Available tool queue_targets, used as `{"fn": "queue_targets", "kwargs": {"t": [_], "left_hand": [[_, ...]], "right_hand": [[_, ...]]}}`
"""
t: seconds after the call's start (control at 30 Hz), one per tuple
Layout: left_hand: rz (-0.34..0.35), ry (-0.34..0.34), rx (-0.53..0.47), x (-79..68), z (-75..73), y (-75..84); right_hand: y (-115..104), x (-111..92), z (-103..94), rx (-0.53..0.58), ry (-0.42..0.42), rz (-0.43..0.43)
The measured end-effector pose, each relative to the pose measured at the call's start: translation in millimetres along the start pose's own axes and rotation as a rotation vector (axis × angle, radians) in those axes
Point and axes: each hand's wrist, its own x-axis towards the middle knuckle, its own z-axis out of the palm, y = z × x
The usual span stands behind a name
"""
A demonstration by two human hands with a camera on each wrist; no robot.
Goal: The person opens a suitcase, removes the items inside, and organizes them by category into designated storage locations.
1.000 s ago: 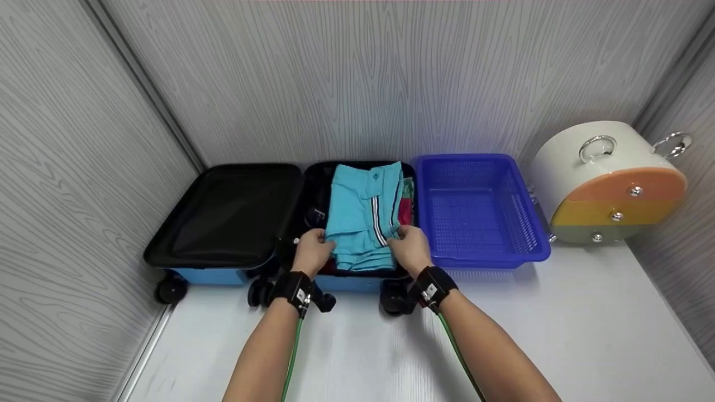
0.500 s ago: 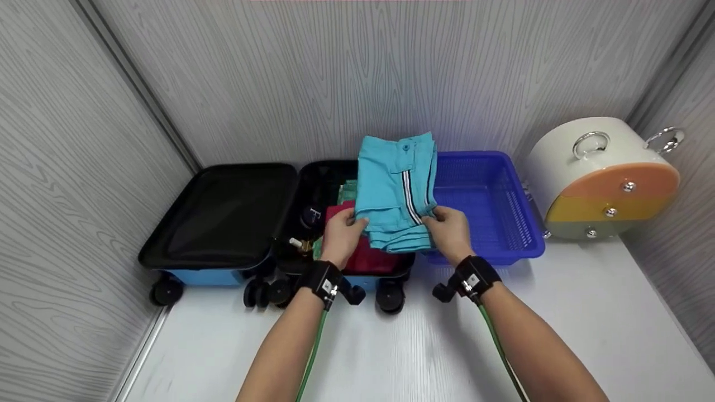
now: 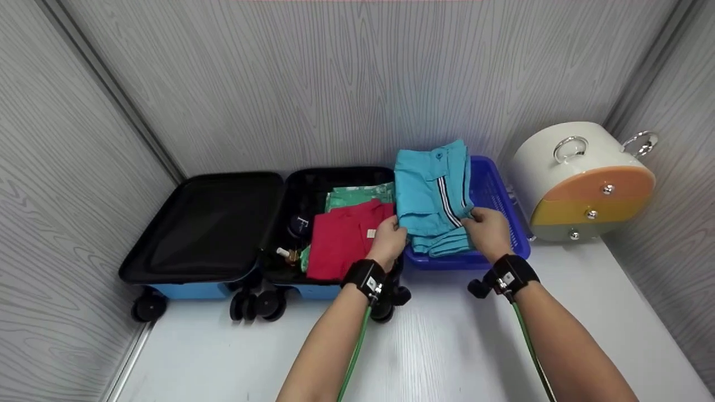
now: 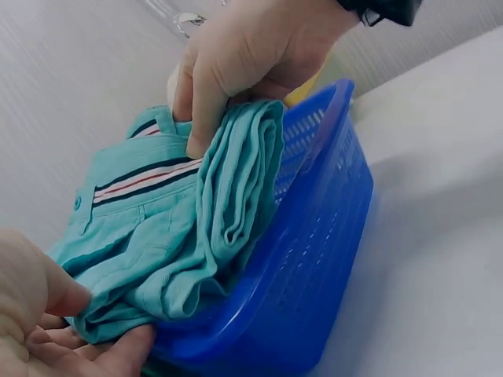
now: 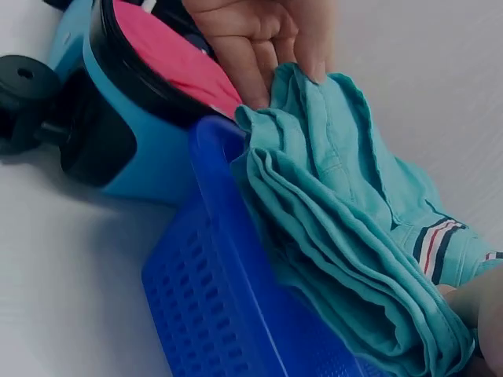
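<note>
Folded turquoise shorts [image 3: 427, 190] with a striped band are held over the blue plastic basket [image 3: 522, 243]. My left hand [image 3: 388, 241] pinches their left edge, thumb on top and fingers beneath, as the left wrist view shows. At the opposite edge my right hand [image 3: 490, 233] grips the folded cloth near the stripe. In the right wrist view the layered folds of the shorts [image 5: 330, 204] hang just above the basket's rim [image 5: 216, 157]. To the left lies the open suitcase [image 3: 335, 176], holding a red folded garment [image 3: 338, 240] and a green one [image 3: 357, 195].
The suitcase's black lid half [image 3: 218, 223] lies at the left. A dark round item [image 3: 299, 225] and a small bottle with a white top [image 3: 287, 254] sit in the suitcase. Right of the basket stands a white drum-shaped box with coloured drawers [image 3: 592, 195].
Both hands have carried the turquoise shorts rightward from above the suitcase to above the blue basket. The red and green garments beneath are now uncovered.
</note>
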Motion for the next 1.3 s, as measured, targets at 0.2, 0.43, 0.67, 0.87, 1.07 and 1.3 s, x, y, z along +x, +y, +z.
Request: {"fn": "queue_targets", "kwargs": {"t": [0.2, 0.43, 0.67, 0.87, 1.07, 1.3], "left_hand": [[-0.048, 0.011, -0.150, -1.4, 21.4, -3.6], [-0.128, 0.016, -0.321, 3.2, 37.4, -5.7], [-0.197, 0.021, -0.393, 13.1, 45.8, 1.0], [-0.210, 0.003, -0.405, 14.7, 48.6, 1.6], [-0.208, -0.060, -0.403, 11.2, 44.4, 3.7], [-0.165, -0.144, -0.342, 9.2, 32.1, 7.6]], "right_hand": [[15, 1, 0.7, -0.040, 0.000, 0.023], [26, 8, 1.8, -0.076, -0.013, 0.055], [29, 16, 2.3, -0.102, -0.048, 0.074], [33, 15, -2.2, -0.184, -0.098, 0.105], [34, 14, -12.6, -0.227, -0.132, 0.139], [31, 13, -30.0, -0.166, -0.135, 0.162]]}}
